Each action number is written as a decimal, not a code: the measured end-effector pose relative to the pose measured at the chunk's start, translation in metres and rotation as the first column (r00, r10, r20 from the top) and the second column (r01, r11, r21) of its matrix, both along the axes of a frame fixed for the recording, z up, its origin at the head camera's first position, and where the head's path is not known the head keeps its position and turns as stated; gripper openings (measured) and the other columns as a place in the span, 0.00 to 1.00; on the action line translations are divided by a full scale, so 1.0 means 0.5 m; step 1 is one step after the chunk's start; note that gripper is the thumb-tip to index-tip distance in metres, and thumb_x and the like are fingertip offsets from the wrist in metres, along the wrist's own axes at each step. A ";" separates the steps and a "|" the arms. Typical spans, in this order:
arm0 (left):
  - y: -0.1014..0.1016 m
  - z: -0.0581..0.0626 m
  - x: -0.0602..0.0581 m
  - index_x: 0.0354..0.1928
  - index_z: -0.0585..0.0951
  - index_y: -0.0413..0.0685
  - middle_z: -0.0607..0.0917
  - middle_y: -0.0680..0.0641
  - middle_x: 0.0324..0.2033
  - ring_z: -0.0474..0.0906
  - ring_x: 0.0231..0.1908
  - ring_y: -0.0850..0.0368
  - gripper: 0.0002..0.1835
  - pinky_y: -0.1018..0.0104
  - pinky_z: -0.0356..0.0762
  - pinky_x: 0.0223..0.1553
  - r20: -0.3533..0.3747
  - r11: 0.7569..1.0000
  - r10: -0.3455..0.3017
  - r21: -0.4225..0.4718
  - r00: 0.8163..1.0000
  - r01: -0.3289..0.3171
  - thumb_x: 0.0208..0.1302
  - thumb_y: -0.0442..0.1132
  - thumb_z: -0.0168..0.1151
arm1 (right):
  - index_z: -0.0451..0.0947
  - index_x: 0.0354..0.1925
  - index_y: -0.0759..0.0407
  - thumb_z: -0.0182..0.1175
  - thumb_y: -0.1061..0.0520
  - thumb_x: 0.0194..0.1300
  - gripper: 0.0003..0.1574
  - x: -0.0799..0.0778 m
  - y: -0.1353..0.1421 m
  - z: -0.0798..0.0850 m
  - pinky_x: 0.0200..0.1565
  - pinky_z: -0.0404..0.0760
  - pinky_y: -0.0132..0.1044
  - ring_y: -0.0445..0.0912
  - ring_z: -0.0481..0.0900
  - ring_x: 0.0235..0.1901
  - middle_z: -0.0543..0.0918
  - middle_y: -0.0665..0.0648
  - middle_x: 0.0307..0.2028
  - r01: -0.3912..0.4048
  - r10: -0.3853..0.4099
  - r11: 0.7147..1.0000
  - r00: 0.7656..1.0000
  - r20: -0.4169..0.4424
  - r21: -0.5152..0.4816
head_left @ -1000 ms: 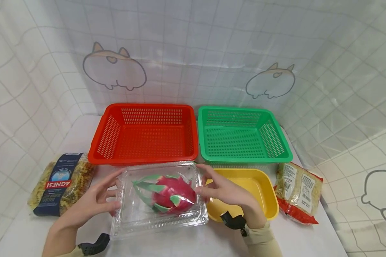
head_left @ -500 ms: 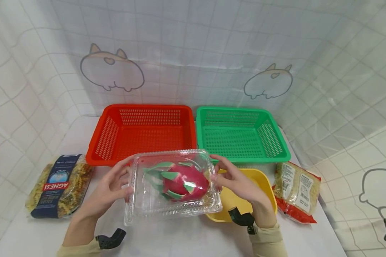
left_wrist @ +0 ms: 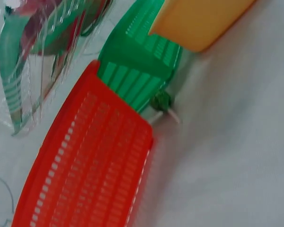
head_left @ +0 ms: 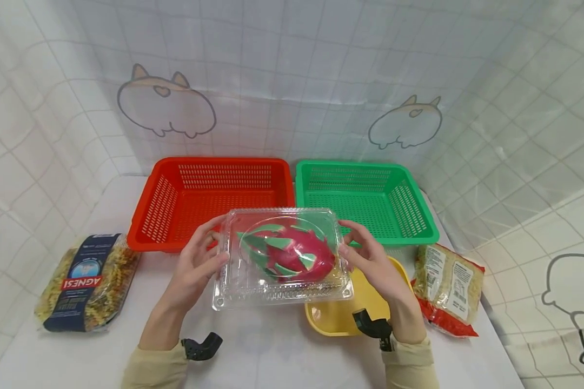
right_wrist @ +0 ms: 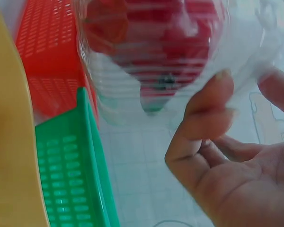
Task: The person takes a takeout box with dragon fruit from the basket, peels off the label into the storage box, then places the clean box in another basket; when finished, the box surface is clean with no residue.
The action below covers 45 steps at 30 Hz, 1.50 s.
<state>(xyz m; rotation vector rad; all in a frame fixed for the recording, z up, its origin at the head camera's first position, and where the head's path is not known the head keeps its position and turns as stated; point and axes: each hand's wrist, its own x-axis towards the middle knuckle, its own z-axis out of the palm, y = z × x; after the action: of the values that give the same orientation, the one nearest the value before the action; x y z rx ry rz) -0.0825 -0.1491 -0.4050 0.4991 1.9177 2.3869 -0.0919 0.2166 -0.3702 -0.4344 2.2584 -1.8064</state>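
Note:
A clear plastic clamshell box with a dragon fruit inside hangs in the air over the front of the red and green baskets. My left hand grips the left edge of the box, thumb on the near side. On the opposite edge, my right hand pinches the box between thumb and fingers. The right wrist view shows the end of the dragon fruit through the ribbed plastic, just above the right hand's curled fingers. The left hand is out of sight in the left wrist view.
The red basket and green basket stand side by side at the back. A yellow basin sits partly under the right forearm. Pasta lies left, a red-trimmed bag of grain right. A small green object lies by the baskets.
Both hands have carried the clamshell box rightward and away from the body, lifting its front edge off the near part of the table. The baskets, basin and bags have stayed put.

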 end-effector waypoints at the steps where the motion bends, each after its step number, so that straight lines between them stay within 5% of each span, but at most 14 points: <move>1: 0.008 0.002 -0.003 0.74 0.60 0.46 0.72 0.42 0.45 0.77 0.42 0.53 0.35 0.68 0.83 0.33 0.006 1.000 0.011 0.000 1.000 -0.011 0.66 0.25 0.54 | 0.58 0.74 0.54 0.55 0.57 0.75 0.33 -0.001 0.002 0.000 0.33 0.79 0.34 0.45 0.75 0.29 0.70 0.61 0.45 0.013 -0.013 1.000 1.000 -0.003 0.009; 14: 0.083 0.009 -0.040 0.70 0.65 0.49 0.71 0.46 0.42 0.80 0.40 0.56 0.28 0.71 0.80 0.33 0.108 0.994 0.105 -0.003 0.989 -0.105 0.69 0.33 0.58 | 0.60 0.74 0.50 0.55 0.51 0.75 0.33 -0.016 0.016 -0.003 0.50 0.74 0.37 0.50 0.80 0.45 0.67 0.58 0.47 0.185 -0.186 0.981 0.982 0.021 0.065; 19: 0.095 0.010 -0.045 0.70 0.65 0.52 0.68 0.47 0.39 0.72 0.31 0.61 0.28 0.74 0.69 0.25 0.133 0.988 0.153 -0.037 0.979 -0.149 0.69 0.34 0.60 | 0.62 0.73 0.48 0.56 0.46 0.75 0.33 -0.029 0.008 -0.006 0.52 0.71 0.42 0.49 0.78 0.43 0.66 0.57 0.48 0.228 -0.231 0.971 0.972 0.036 0.076; 30: 0.144 0.016 -0.082 0.69 0.65 0.55 0.66 0.49 0.36 0.64 0.28 0.60 0.28 0.72 0.63 0.24 0.131 0.989 0.141 -0.068 0.981 -0.133 0.71 0.38 0.59 | 0.61 0.74 0.47 0.55 0.43 0.75 0.35 -0.040 0.039 0.017 0.54 0.68 0.45 0.53 0.75 0.49 0.67 0.57 0.48 0.259 -0.264 0.950 0.965 0.003 0.175; 38: 0.175 0.022 -0.121 0.68 0.64 0.56 0.65 0.48 0.36 0.61 0.26 0.59 0.26 0.71 0.60 0.26 0.122 0.983 0.133 -0.141 0.984 -0.116 0.71 0.40 0.59 | 0.59 0.74 0.52 0.55 0.42 0.74 0.37 -0.065 0.068 0.034 0.34 0.72 0.34 0.45 0.69 0.30 0.68 0.57 0.46 0.268 -0.276 0.929 0.961 -0.005 0.254; 45: 0.198 0.029 -0.159 0.68 0.64 0.50 0.66 0.47 0.35 0.65 0.28 0.58 0.26 0.70 0.62 0.29 0.091 0.970 0.143 -0.212 0.986 -0.121 0.72 0.40 0.57 | 0.60 0.73 0.55 0.54 0.42 0.75 0.37 -0.088 0.089 0.050 0.40 0.74 0.33 0.45 0.69 0.31 0.69 0.57 0.47 0.268 -0.284 0.922 0.959 0.018 0.279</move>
<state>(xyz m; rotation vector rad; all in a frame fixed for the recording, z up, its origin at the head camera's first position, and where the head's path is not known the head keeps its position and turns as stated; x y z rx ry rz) -0.1620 -0.0499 -0.3906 0.2345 2.1805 2.2000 -0.1359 0.2609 -0.3455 -0.0113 2.5834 -1.5569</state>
